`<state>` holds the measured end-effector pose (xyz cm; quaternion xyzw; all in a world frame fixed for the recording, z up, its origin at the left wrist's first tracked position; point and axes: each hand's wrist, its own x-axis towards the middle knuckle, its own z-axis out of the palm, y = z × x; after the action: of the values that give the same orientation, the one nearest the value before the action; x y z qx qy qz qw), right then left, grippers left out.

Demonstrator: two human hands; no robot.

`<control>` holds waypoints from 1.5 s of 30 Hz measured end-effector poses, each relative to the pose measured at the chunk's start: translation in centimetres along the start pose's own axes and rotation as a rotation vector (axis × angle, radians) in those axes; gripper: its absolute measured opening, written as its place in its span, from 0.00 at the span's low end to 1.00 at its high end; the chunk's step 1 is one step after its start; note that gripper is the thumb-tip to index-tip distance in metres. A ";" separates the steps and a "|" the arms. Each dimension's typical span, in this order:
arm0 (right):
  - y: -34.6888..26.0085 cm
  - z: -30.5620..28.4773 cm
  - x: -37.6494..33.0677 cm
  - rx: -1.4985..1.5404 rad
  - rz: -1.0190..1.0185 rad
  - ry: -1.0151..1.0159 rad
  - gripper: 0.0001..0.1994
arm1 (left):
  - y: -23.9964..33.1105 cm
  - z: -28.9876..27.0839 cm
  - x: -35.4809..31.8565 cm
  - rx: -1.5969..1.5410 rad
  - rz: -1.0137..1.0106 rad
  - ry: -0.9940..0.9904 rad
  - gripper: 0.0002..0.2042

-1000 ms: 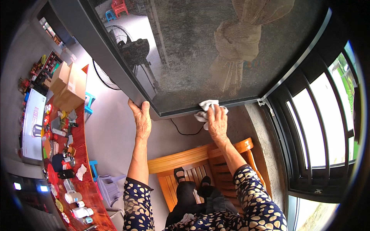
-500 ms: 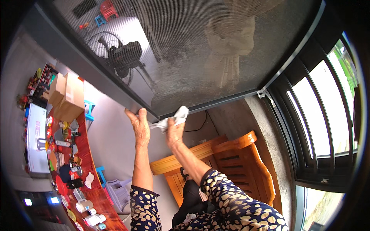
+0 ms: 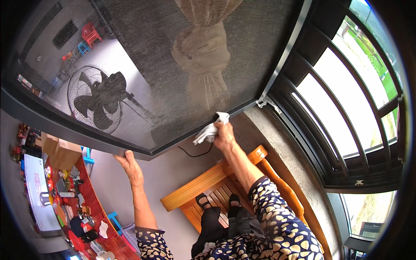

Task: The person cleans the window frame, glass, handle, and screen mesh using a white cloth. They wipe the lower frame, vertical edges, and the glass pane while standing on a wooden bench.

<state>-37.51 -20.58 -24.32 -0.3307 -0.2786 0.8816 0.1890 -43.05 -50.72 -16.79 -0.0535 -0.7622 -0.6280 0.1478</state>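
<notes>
A large mesh screen panel [image 3: 164,82] with a dark frame [image 3: 78,138] hangs open in front of me, one side joined near the window. My left hand [image 3: 131,169] grips the frame's lower edge, left of its bottom corner, with the thumb on the near side. In my right hand [image 3: 224,138] a crumpled white cloth [image 3: 211,130] is pressed against the bottom rail, between that corner and the hinge side. Through the mesh a standing fan [image 3: 102,97] and a knotted curtain [image 3: 201,54] show.
Below me is a wooden bench [image 3: 208,190], with my feet on its slatted seat. A barred window [image 3: 342,112] and rough sill [image 3: 286,147] lie to the right. At the left, a cluttered red table [image 3: 97,203] holds cardboard boxes [image 3: 63,154]. A black cable [image 3: 195,155] lies behind the bench.
My right hand and the cloth have moved right along the bottom rail, away from the corner. The left hand has shifted left and down in view, still on the frame; the view has turned.
</notes>
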 end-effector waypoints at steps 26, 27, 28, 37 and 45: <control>-4.8 -2.8 5.8 0.179 -0.334 0.411 0.13 | 0.0 0.5 0.0 0.002 -0.002 -0.046 0.29; -3.7 -3.3 6.2 0.164 -0.374 0.415 0.13 | 1.0 0.7 0.0 0.062 -0.049 -0.066 0.30; -2.8 -1.7 5.1 0.203 -0.335 0.421 0.12 | 0.8 0.3 0.1 0.025 -0.057 -0.066 0.28; 8.4 3.1 -0.8 0.209 -0.032 0.230 0.15 | 0.6 -0.2 0.4 -0.194 -0.010 -0.208 0.32; 16.3 10.8 -7.2 0.100 0.234 0.218 0.13 | 1.9 -1.2 0.5 -0.203 -0.097 -0.319 0.32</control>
<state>-42.26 -40.82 -24.16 -0.4448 -0.1718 0.8693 0.1303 -42.82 -51.51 -14.65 -0.1302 -0.7106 -0.6914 -0.0117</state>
